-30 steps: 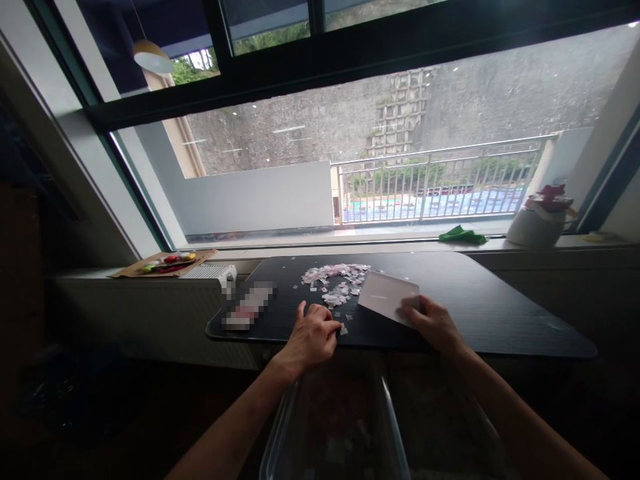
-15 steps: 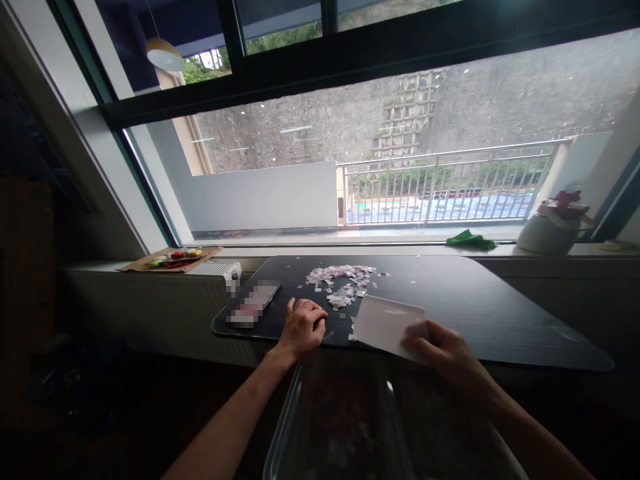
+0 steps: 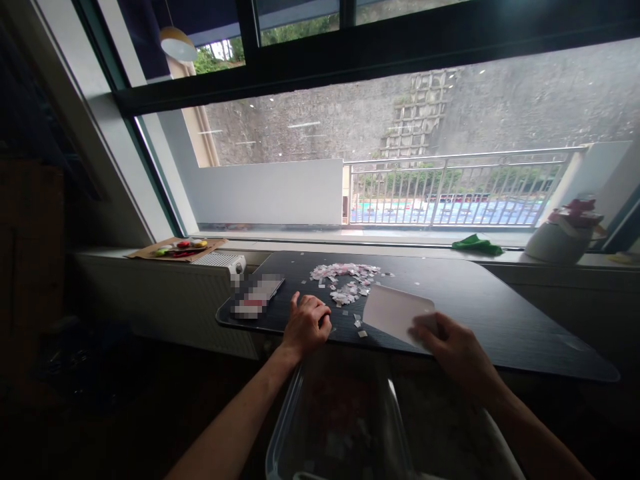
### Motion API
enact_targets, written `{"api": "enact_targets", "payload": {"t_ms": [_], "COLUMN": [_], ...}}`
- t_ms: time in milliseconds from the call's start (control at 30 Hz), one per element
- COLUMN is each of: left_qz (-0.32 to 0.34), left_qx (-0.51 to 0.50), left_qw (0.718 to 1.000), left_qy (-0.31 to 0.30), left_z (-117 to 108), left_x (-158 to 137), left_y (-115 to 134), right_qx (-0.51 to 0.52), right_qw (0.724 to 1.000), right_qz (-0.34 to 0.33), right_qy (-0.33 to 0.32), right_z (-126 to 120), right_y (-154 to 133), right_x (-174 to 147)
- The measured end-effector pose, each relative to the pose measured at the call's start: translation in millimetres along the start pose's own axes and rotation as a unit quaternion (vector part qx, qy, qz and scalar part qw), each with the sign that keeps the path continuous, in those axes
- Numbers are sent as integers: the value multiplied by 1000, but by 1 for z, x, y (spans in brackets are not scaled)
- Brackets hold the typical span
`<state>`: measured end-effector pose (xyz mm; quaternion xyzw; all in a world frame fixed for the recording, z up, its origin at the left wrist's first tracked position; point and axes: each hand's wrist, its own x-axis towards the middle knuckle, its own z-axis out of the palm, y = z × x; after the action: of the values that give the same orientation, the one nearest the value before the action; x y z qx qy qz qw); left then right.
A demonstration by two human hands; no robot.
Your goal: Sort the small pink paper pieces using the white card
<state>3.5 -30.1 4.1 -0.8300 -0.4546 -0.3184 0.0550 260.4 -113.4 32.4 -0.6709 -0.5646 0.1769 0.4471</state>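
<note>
The l. hand (image 3: 307, 321) is at the near edge of the dark table (image 3: 480, 313), back of the hand up, fingers bent inward; whether its grip pinches sth. or is only curled, I cannot tell, bc. the fingertips are hidden; the r. hand (image 3: 453, 343) has its grip pressed together on the r. end of a pale card (image 3: 395, 312), thumb on the side facing the camera; the fingers there are a bit blurred; the card is tilted, its free end pointing to the l., over the near part of the table; if its lower edge touches the table top, I cannot tell.

Beyond the hands, approx. in the middle of the table, lies a heap of small paper bits (image 3: 347, 272), whitish w/ some pink; a smaller cluster (image 3: 349, 292) is just in front of it; a few loose pieces (image 3: 362, 333) lie betw. the l. hand and the card, near the table edge; on the l. part of the table there is a flat item (image 3: 260, 297), its face pixelated.

Below the table edge, betw. the forearms, stands a clear plastic bin (image 3: 285, 413); inside are some pale scraps, too dark for details; on the sill behind: a green cloth (image 3: 477, 245) and, to the r. of it, a white pot (image 3: 557, 241).
</note>
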Motion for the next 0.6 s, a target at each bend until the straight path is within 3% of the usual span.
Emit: {"api": "enact_targets", "payload": {"t_ms": [300, 533, 600], "left_qz": [-5, -8, -8], "left_qx": [-4, -3, -3], "left_qw": [1000, 1000, 1000], "left_qy": [-3, -10, -13], "left_z": [0, 0, 0], "left_x": [0, 0, 0], "left_y": [1, 1, 1], "right_qx": [-11, -25, -41], "right_qw": [999, 996, 997], "right_qz": [-41, -50, -41], "right_qy": [-27, -67, -52], "right_z": [15, 6, -1], "right_y": [-5, -6, -7], "right_x": [5, -1, -3]}}
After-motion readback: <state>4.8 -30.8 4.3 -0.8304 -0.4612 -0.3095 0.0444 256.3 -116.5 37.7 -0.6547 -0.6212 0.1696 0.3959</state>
